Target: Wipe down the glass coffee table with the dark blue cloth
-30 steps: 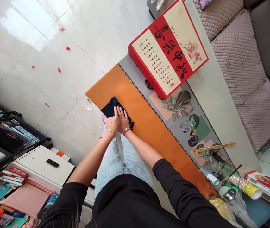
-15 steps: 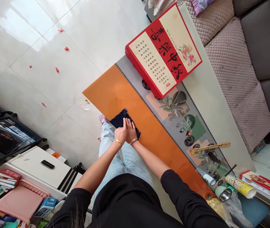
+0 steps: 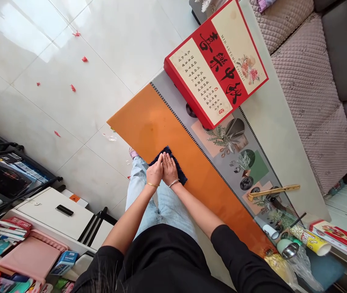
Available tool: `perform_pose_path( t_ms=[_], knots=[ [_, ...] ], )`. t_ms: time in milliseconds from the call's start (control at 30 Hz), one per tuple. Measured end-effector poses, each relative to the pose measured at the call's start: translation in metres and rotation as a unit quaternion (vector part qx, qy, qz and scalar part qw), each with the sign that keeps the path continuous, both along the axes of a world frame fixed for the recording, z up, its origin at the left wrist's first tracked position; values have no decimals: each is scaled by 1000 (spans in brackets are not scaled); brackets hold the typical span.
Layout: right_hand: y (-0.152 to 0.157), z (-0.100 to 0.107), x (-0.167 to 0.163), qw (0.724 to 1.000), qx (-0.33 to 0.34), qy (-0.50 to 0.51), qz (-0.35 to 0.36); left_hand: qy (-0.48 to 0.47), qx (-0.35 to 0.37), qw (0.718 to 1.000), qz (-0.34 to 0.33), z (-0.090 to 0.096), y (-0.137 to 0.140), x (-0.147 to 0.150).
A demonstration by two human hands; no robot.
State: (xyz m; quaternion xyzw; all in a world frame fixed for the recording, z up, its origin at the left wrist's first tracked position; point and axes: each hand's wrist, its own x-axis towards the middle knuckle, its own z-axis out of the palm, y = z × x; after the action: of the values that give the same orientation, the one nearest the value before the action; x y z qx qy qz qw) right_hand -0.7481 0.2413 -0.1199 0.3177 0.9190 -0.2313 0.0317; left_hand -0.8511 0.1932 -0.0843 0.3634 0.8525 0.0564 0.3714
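A dark navy fluffy cloth [image 3: 180, 173] lies at the near edge of the orange table top [image 3: 142, 118], partly hidden under my hands. My right hand [image 3: 169, 167] rests flat on it, fingers stretched forward and together. Against its left side sits my left hand [image 3: 154, 174], its fingers curled in and the forefinger touching the right hand's fingers. What the left hand grips, if anything, is hidden. Both hands are over the cloth's near-left part.
A large red and cream gift box [image 3: 216, 65] stands on the table's far end. A wooden stick [image 3: 273, 191], a white cup [image 3: 270, 231] and a yellow tub [image 3: 318, 242] are at the right. Red scraps [image 3: 73, 88] dot the tiled floor. A drawer cabinet [image 3: 54, 211] stands left.
The cloth has shifted slightly to the right under my hands, with less of it showing on the left. The hands keep nearly the same pose; the view has turned a little.
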Motion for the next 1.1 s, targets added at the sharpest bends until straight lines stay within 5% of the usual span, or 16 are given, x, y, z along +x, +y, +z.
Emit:
perform_pose_path(
  t_ms=[233, 600, 833, 967, 1100],
  knots=[
    [23, -6, -63, 999, 17, -17, 24, 48, -14, 999, -14, -1, 25, -52],
    [50, -12, -125, 998, 59, 9, 14, 61, -42, 987, -142, 8, 66, -126],
    [83, -13, -180, 998, 59, 31, 0, 90, -56, 986, -131, 11, 104, -175],
    [85, -12, -180, 998, 55, 41, -6, 99, -49, 986, -121, 15, 104, -171],
    [61, -10, -133, 998, 50, 42, 3, 81, -28, 987, -135, 17, 77, -127]
  ],
)
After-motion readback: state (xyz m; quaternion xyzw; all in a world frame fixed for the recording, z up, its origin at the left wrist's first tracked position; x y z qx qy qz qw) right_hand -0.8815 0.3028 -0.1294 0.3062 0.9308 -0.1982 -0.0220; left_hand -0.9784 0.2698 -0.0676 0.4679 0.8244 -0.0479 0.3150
